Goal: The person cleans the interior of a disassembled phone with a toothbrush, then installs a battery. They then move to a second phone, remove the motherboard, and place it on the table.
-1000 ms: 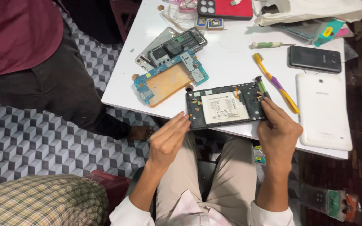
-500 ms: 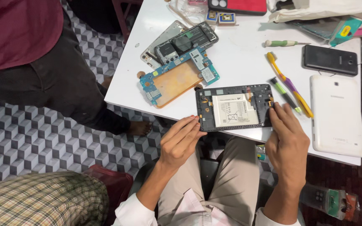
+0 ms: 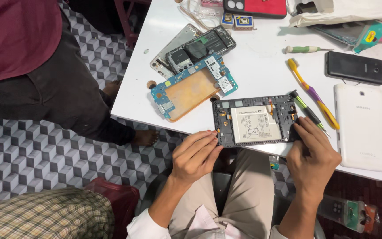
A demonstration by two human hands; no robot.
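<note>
Head view: opened tablet (image 3: 254,120), back off and battery exposed, lies at the near edge of the white surface (image 3: 261,66). Left hand (image 3: 194,156) grips the tablet's left edge, fingers closed on it. Right hand (image 3: 312,155) presses its right edge, fingers curled together. Green-black screwdriver (image 3: 307,109) just right of tablet; white back cover (image 3: 362,126) further right; blue circuit board (image 3: 193,88) up-left.

I see a white table (image 3: 261,71) holding a black opened tablet (image 3: 255,120) with a white battery (image 3: 255,124), and a blue circuit board (image 3: 194,86) with an orange panel. Beside them lie a yellow-and-purple toothbrush (image 3: 312,94), a black phone (image 3: 354,67) and a white back cover (image 3: 364,126). The floor (image 3: 32,155) shows grey, white and black cubes.
</note>
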